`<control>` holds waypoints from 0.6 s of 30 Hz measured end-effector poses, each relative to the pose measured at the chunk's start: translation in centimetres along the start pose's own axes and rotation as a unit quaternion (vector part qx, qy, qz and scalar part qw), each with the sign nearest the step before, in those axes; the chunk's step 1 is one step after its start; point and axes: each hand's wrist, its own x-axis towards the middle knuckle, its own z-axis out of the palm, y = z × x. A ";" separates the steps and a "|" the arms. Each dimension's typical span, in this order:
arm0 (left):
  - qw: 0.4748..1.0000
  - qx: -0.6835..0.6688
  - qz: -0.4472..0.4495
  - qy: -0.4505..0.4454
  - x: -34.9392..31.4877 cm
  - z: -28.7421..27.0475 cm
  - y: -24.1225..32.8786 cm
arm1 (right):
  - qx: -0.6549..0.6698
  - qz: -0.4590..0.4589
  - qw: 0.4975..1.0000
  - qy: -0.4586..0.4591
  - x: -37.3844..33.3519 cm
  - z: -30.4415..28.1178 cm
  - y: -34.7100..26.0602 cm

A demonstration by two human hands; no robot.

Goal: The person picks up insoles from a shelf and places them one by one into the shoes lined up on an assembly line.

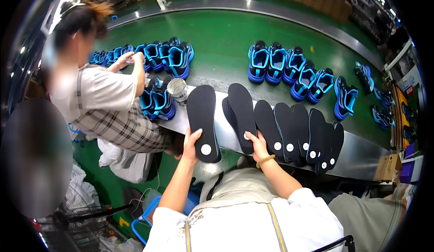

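In my left hand [191, 146] is a black insole [201, 112], upright with a round white sticker near its heel; the thumb lies on its face and the fingers are behind. My right hand [258, 147] pinches another black insole [241, 107] near the heel, its thumb close to a white sticker. Part of at least one more insole shows behind that one. To the right of my right hand, several black insoles [283, 127] stand fanned in overlapping stacks along the metal table edge [357, 161], with white stickers on their heels.
Several black and blue shoes [296, 66] stand on the green table ahead, with more shoes [180, 60] at the left. A clear cup [177, 90] stands by the metal edge. At left, a co-worker [106, 87] handles something small. Boxes [388, 167] sit at the right.
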 end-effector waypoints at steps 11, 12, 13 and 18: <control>0.942 0.137 -0.289 0.098 9.5 0.1 -6.0 | -0.051 -0.046 0.995 0.078 0.5 1.4 -0.8; 0.917 0.220 -0.329 0.053 9.9 -0.2 -5.6 | -0.081 -0.026 0.991 0.099 0.5 1.3 -0.5; 0.856 0.304 -0.418 0.008 10.4 -0.6 -4.6 | -0.095 -0.016 0.988 0.122 0.3 1.1 -0.2; 0.390 0.668 -0.268 -0.574 16.4 0.5 4.0 | -0.240 0.081 0.936 0.245 -3.8 2.8 -0.7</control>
